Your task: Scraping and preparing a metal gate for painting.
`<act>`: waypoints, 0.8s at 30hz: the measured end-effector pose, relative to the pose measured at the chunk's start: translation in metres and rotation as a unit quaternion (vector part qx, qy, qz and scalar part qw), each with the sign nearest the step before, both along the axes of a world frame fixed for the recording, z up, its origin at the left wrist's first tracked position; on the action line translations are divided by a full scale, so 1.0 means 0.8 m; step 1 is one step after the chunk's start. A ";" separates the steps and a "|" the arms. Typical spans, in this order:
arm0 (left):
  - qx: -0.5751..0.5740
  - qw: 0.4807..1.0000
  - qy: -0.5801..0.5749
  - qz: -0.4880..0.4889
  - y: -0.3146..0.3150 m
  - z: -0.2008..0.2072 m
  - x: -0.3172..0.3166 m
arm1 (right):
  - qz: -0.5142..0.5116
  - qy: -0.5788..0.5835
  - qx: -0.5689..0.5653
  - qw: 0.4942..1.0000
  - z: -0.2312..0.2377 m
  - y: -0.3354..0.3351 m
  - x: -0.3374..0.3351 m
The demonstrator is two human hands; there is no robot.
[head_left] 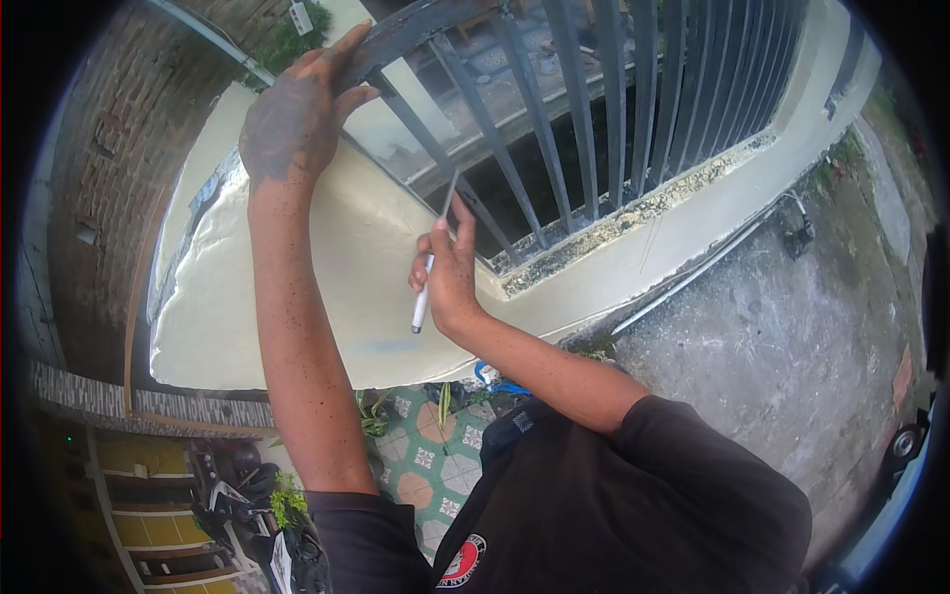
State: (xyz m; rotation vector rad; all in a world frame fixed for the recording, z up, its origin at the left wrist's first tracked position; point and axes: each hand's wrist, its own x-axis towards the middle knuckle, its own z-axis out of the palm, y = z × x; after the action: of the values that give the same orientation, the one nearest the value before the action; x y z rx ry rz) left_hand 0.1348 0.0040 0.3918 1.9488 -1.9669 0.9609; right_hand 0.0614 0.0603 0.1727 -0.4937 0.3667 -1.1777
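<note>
My left hand [294, 124] is at the top left corner of a dark metal railing [534, 94], its thumb and fingers on either side of the top rail's end. My right hand [451, 272] is closed round a slim hand tool [423, 297] with a white handle and a dark butt end. The tool's thin grey blade points up toward the railing's leftmost bars, and the index finger lies stretched along it. Its exact kind I cannot make out. Whether the blade touches a bar is unclear.
A cream wall [327, 287] with chipped edges carries the railing. Rough concrete ground [762, 366] lies at right, with a white pipe [683, 282] along the wall's foot. Below are patterned tiles [435, 450] and plants; a motorcycle [247, 495] stands at lower left.
</note>
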 end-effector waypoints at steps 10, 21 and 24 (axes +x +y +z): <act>-0.009 1.000 -0.017 0.010 0.002 -0.003 0.003 | 0.003 -0.019 0.030 0.999 0.002 -0.001 -0.019; 0.004 0.999 -0.010 0.041 0.001 0.001 -0.008 | 0.068 -0.022 0.264 0.962 -0.049 -0.038 -0.043; -0.010 1.000 -0.015 0.022 -0.001 -0.001 0.002 | 0.080 0.004 0.114 0.990 -0.026 -0.027 -0.049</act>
State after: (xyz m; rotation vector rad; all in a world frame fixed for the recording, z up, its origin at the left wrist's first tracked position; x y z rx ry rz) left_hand 0.1360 0.0035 0.3910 1.9852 -1.9314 1.0219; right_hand 0.0224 0.0389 0.1521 -0.3223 0.4543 -0.9638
